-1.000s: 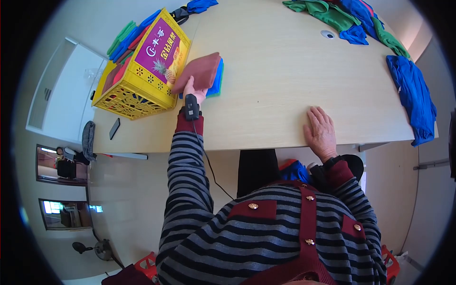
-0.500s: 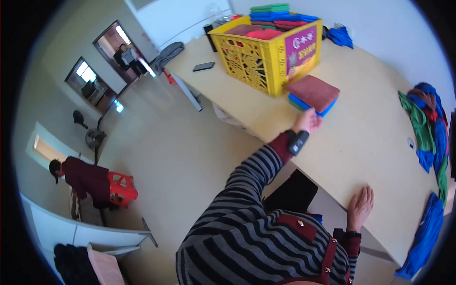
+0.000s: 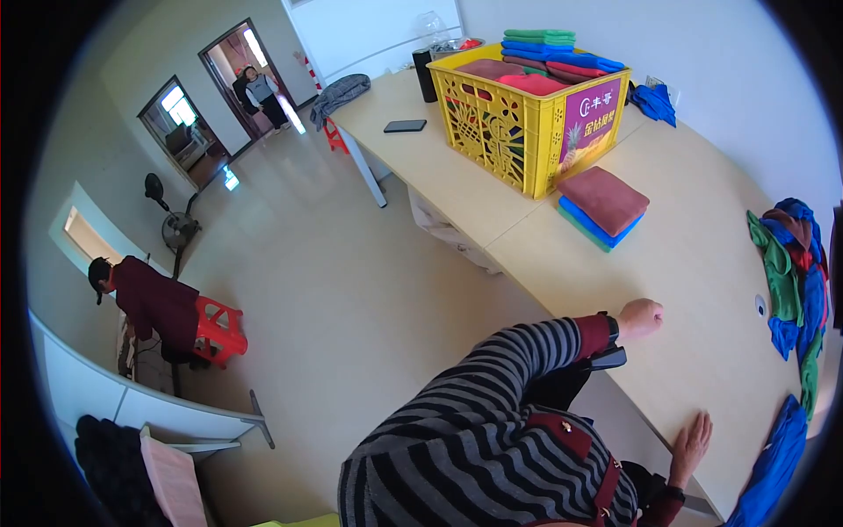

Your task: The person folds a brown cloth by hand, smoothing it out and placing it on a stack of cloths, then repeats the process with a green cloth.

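My left hand [image 3: 641,318] is curled into a fist above the near part of the table, with nothing showing in it. My right hand [image 3: 692,448] lies flat with fingers stretched out at the table's front edge. Beyond my left hand, apart from it, is a neat stack of folded cloths [image 3: 604,204], brown on top with blue and green below. Just behind the stack stands a yellow plastic crate [image 3: 487,132] filled with folded green, blue, red and brown cloths.
A heap of loose cloths [image 3: 786,263] and a blue cloth [image 3: 773,465] lie along the table's right side. A phone [image 3: 405,126] and a black cylinder [image 3: 425,75] are left of the crate. One person [image 3: 158,303] sits on a red stool; another [image 3: 263,95] is by the doorway.
My left hand has left the front of the folded stack and moved nearer to me, toward my right hand. The stack stays beside the crate. The view has shifted a little.
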`<action>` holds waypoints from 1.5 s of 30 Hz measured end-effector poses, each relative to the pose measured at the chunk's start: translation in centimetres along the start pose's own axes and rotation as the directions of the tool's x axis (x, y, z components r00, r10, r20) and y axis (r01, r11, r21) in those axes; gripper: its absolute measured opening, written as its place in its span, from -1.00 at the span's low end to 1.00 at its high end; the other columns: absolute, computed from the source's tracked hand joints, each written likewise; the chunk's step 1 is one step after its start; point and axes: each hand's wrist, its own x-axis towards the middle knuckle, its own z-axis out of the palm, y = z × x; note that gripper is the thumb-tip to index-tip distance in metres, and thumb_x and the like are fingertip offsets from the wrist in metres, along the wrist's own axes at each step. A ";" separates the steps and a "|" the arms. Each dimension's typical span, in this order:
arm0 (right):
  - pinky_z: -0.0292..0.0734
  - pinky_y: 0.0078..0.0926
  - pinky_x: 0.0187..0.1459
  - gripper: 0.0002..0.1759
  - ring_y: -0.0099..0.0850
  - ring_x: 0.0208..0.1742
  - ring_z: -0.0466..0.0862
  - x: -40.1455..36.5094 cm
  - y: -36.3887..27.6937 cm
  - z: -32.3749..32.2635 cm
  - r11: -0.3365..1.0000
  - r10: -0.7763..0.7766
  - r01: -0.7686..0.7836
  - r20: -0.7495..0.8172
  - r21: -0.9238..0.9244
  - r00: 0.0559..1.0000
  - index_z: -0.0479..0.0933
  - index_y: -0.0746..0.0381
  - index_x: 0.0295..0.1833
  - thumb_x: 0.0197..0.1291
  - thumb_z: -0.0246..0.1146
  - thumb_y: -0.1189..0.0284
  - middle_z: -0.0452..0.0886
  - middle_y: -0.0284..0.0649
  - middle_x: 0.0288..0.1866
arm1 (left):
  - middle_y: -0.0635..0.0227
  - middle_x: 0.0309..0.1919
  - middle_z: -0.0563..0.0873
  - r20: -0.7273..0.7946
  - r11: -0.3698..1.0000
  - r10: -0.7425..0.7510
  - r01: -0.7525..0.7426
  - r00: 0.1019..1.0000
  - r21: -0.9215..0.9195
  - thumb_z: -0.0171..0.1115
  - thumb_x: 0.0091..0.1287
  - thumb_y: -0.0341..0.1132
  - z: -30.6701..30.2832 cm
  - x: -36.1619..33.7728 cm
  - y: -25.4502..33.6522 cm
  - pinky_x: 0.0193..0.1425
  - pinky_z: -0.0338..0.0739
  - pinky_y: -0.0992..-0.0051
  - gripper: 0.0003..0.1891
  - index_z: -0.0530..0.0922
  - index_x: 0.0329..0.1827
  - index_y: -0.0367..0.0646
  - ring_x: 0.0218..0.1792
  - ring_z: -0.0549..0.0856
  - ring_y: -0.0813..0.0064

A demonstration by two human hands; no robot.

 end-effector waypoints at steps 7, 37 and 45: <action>0.29 -0.17 0.52 -0.50 -0.06 0.47 0.45 -6.6 16.6 -3.6 0.867 0.150 -0.219 0.186 0.448 0.971 0.48 0.35 0.38 0.50 0.17 0.25 0.51 0.06 0.42 | 0.00 -0.59 0.59 0.027 0.925 0.367 -0.368 0.930 0.099 0.17 0.28 -0.29 0.1 2.0 -0.7 -0.41 0.47 0.12 -0.77 0.55 -0.52 -0.20 -0.54 0.59 0.11; 0.54 -0.15 0.29 -0.24 -0.13 0.38 0.56 29.7 18.2 -5.0 0.909 0.415 -0.416 -0.143 0.030 0.898 0.30 0.06 0.57 0.27 0.33 0.22 0.39 -0.07 0.55 | 0.20 -0.40 0.56 0.298 0.744 0.312 -0.427 0.902 0.514 0.28 0.39 -0.24 3.6 7.2 5.3 -0.33 0.47 0.07 -0.75 0.42 -0.38 -0.12 -0.37 0.63 0.04; 0.57 -0.08 0.23 -0.18 -0.11 0.40 0.51 34.1 19.7 -2.4 0.892 0.411 -0.422 -0.098 -0.158 0.906 0.15 -0.16 0.68 0.32 0.24 0.16 0.21 -0.15 0.67 | 0.18 -0.43 0.51 0.285 0.745 0.369 -0.465 0.885 0.479 0.30 0.37 -0.30 3.6 7.5 5.9 -0.37 0.42 0.11 -0.72 0.38 -0.42 -0.13 -0.45 0.57 0.06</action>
